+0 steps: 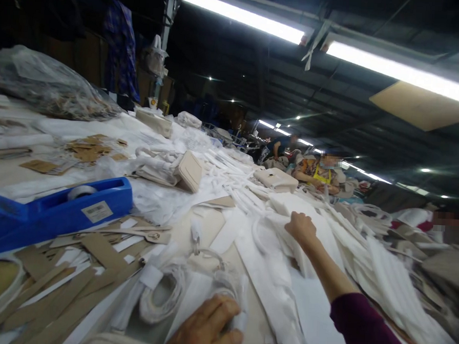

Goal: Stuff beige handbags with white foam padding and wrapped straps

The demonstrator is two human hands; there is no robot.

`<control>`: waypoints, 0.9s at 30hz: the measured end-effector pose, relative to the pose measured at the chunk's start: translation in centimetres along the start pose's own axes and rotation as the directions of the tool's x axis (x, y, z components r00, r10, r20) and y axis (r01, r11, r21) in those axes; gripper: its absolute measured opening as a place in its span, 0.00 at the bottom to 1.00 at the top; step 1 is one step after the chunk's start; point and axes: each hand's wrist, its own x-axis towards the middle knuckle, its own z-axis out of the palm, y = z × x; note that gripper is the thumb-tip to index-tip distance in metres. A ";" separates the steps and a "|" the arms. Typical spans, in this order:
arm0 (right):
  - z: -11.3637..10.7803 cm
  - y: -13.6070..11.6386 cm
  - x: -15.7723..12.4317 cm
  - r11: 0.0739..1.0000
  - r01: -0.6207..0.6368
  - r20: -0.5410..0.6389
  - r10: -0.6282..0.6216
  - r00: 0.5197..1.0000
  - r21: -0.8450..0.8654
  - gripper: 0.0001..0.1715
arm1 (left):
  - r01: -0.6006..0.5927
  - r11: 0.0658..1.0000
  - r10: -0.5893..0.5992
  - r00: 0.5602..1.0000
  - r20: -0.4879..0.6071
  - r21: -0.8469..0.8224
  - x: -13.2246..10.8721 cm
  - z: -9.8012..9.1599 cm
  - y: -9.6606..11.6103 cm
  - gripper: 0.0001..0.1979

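My left hand (209, 327), at the bottom centre, has its fingers bent over a plastic-wrapped strap (226, 280) on a cream bag (207, 225). Beside it lies a coiled strap in clear wrapping (162, 294), with a white paper band round it. Farther out to the right, my right hand (301, 225) is closed in a pinch at the edge of a white padding sheet (285, 203), near the top of a loose pile. Its fingertips are partly turned away from view.
A blue tape dispenser (58, 209) stands at left, above brown and white strips (105, 253). Beige bags (189, 171) and a clear plastic sack (45, 83) lie farther back. White padding pieces (393, 278) heap up at right. A co-worker (317, 174) is across the table.
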 end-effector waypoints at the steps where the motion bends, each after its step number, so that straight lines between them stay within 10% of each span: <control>1: -1.8 1.4 -1.7 1.000 -0.006 -0.034 0.005 0.999 -0.005 0.20 | -0.011 1.000 0.011 1.000 -0.008 -0.010 0.1 -0.4 0.3 0.11; 6: -9.4 7.2 -13.9 0.901 0.019 -0.175 0.064 0.982 0.433 0.16 | 0.195 0.969 -0.174 0.974 0.146 -0.150 1.2 -3.2 2.8 0.24; 13: -12.5 8.7 -28.0 0.353 0.118 -0.127 0.002 0.992 0.928 0.19 | 0.209 0.973 -0.215 0.975 -0.058 -0.103 5.0 -7.1 7.0 0.37; 16: -13.4 8.2 -30.4 0.221 0.183 -0.207 0.090 0.974 0.958 0.16 | 0.197 0.963 -0.186 0.980 0.077 -0.185 6.4 -7.4 8.9 0.25; 22: -15.9 8.2 -32.4 0.020 0.288 -0.284 0.231 0.930 0.958 0.11 | 0.203 0.977 -0.210 0.971 -0.114 -0.073 8.5 -7.5 11.2 0.33; 27: -13.5 9.4 -33.6 -0.107 0.177 -0.148 0.233 0.961 0.978 0.12 | 0.385 0.868 -0.309 0.913 0.264 -0.314 9.9 -8.0 11.0 0.10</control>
